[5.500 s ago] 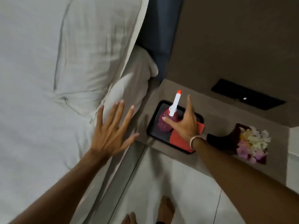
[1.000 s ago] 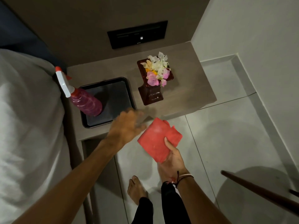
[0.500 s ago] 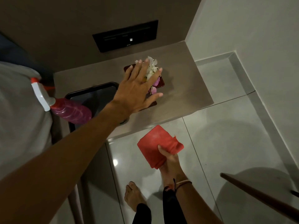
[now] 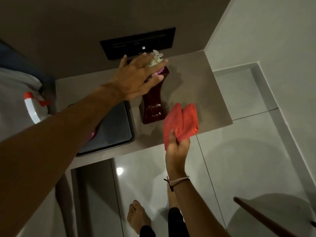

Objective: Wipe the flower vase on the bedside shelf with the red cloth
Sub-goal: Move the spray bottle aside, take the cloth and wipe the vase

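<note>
Bedside shelf: smooth beige slab set in a wall corner, bare surface to the right of the vase out to its front edge.
Flower vase: glossy dark red, waisted, upright near mid-shelf, white and pink blooms on top.
Left hand: fingers spread over the vase's top.
Right hand: pinching the folded red cloth, soft-textured, just right of the vase's base.
Black tray: left of the vase.

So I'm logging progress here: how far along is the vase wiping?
Done: the red cloth is picked up, folded in the right hand. In hand: the left hand rests over the flowers, apparently steadying the vase. Left: the cloth isn't visibly touching the vase; wiping seems not yet begun.
</note>
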Action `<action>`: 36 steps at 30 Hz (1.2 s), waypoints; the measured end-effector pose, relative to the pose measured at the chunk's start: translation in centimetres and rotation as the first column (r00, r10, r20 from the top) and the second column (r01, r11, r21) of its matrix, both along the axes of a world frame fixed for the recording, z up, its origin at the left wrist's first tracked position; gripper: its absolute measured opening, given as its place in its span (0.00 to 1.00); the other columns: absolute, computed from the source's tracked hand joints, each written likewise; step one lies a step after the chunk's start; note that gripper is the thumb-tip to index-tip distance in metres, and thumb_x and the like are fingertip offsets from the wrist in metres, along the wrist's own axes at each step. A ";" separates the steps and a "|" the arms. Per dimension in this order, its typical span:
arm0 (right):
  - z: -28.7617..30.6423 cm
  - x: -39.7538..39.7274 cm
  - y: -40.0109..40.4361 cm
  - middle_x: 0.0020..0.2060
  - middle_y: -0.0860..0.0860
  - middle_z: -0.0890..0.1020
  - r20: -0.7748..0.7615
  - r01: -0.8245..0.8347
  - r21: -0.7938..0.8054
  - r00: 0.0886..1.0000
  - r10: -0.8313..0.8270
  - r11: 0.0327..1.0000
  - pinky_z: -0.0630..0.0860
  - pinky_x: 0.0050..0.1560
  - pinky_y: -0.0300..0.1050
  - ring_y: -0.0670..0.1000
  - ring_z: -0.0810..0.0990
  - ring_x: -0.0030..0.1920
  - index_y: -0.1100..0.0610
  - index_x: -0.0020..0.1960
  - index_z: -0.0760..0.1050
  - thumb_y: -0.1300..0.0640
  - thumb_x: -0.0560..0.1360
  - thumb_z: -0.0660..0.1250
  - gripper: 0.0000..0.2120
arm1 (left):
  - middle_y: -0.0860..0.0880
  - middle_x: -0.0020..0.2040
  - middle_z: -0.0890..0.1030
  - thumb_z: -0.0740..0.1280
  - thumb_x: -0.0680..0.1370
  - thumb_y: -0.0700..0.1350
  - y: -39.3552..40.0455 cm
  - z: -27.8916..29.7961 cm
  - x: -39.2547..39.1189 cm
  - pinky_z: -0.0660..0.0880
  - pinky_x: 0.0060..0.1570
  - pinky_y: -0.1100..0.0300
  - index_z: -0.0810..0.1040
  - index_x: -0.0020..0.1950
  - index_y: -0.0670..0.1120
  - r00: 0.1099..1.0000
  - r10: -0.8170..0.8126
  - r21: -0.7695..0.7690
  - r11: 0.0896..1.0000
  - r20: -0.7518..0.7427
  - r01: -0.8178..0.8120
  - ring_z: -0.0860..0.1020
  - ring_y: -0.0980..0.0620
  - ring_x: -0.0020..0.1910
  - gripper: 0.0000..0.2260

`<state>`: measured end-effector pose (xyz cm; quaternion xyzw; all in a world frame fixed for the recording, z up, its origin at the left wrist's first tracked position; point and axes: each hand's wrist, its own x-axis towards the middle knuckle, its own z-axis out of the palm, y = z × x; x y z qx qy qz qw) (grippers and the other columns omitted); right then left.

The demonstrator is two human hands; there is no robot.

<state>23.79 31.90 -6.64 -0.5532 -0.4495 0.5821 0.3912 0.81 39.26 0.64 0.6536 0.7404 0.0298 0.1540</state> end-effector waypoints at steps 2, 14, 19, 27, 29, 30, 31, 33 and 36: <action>-0.1 -1.5 1.0 0.54 0.55 0.85 0.169 -0.037 0.220 0.986 -0.001 0.975 0.78 0.50 0.33 0.42 0.83 0.50 0.67 0.67 0.73 0.71 0.79 0.61 0.18 | 0.43 0.84 0.53 0.46 0.81 0.66 -0.1 0.0 0.1 0.49 0.78 0.30 0.51 0.81 0.65 1.000 -0.017 0.012 1.000 -0.024 0.017 0.49 0.39 0.84 0.27; -5.4 -5.3 1.0 0.80 0.66 0.57 0.802 -0.634 0.352 0.584 0.128 0.689 0.60 0.76 0.70 0.66 0.53 0.80 0.54 0.80 0.58 0.53 0.81 0.60 0.29 | 0.39 0.80 0.63 0.41 0.77 0.68 -0.6 -0.2 0.5 0.59 0.77 0.36 0.52 0.81 0.65 0.981 -0.074 0.051 0.995 -0.179 0.085 0.63 0.38 0.78 0.31; -6.2 -5.2 1.5 0.80 0.64 0.57 0.901 -0.741 0.234 0.408 0.145 0.629 0.61 0.75 0.70 0.67 0.54 0.80 0.53 0.81 0.56 0.52 0.80 0.57 0.30 | 0.38 0.79 0.63 0.41 0.77 0.68 -0.7 -0.1 0.8 0.58 0.78 0.36 0.54 0.80 0.65 0.985 -0.044 0.067 0.996 -0.170 0.056 0.63 0.38 0.77 0.31; -8.2 -2.9 1.1 0.79 0.63 0.60 0.960 -0.810 0.134 0.249 0.128 0.570 0.62 0.74 0.69 0.66 0.57 0.79 0.53 0.81 0.57 0.47 0.80 0.65 0.33 | 0.36 0.78 0.62 0.42 0.79 0.67 -0.8 -0.4 0.8 0.62 0.77 0.39 0.55 0.81 0.62 0.980 -0.083 0.071 0.993 -0.178 0.097 0.62 0.37 0.77 0.31; -8.6 -2.1 0.8 0.78 0.63 0.63 0.970 -0.831 0.084 0.195 0.146 0.550 0.66 0.72 0.69 0.67 0.61 0.78 0.53 0.80 0.60 0.49 0.80 0.67 0.32 | 0.34 0.79 0.61 0.42 0.79 0.67 -1.0 -0.7 1.1 0.58 0.80 0.40 0.55 0.82 0.61 0.975 -0.099 0.078 0.990 -0.197 0.116 0.60 0.35 0.78 0.31; -8.7 -1.8 0.7 0.77 0.63 0.65 0.973 -0.844 0.069 0.174 0.150 0.533 0.67 0.71 0.69 0.67 0.63 0.77 0.53 0.79 0.62 0.51 0.79 0.69 0.32 | 0.33 0.79 0.60 0.42 0.79 0.67 -1.1 -0.7 1.3 0.57 0.80 0.41 0.54 0.82 0.61 0.974 -0.099 0.080 0.990 -0.202 0.117 0.59 0.35 0.79 0.31; -8.7 -1.5 0.6 0.77 0.63 0.66 0.974 -0.855 0.060 0.163 0.156 0.515 0.68 0.71 0.69 0.67 0.64 0.76 0.53 0.78 0.64 0.52 0.78 0.70 0.31 | 0.33 0.79 0.60 0.42 0.79 0.67 -1.2 -0.7 1.3 0.56 0.80 0.40 0.54 0.82 0.61 0.973 -0.101 0.079 0.990 -0.206 0.119 0.59 0.35 0.79 0.31; -8.5 -1.0 0.6 0.76 0.63 0.68 0.963 -0.866 0.061 0.181 0.198 0.495 0.68 0.71 0.70 0.68 0.65 0.76 0.54 0.77 0.66 0.56 0.77 0.72 0.31 | 0.33 0.79 0.60 0.43 0.80 0.66 -1.1 -0.6 1.1 0.57 0.80 0.39 0.54 0.82 0.60 0.972 -0.108 0.075 0.989 -0.208 0.126 0.59 0.34 0.78 0.31; -7.4 -0.2 0.7 0.75 0.63 0.70 0.908 -0.835 0.125 0.314 0.278 0.536 0.66 0.72 0.71 0.67 0.67 0.75 0.57 0.75 0.70 0.65 0.75 0.72 0.29 | 0.33 0.76 0.64 0.46 0.81 0.64 -0.6 -0.3 0.8 0.64 0.75 0.40 0.58 0.81 0.58 0.979 -0.102 0.092 0.989 -0.176 0.119 0.65 0.35 0.73 0.29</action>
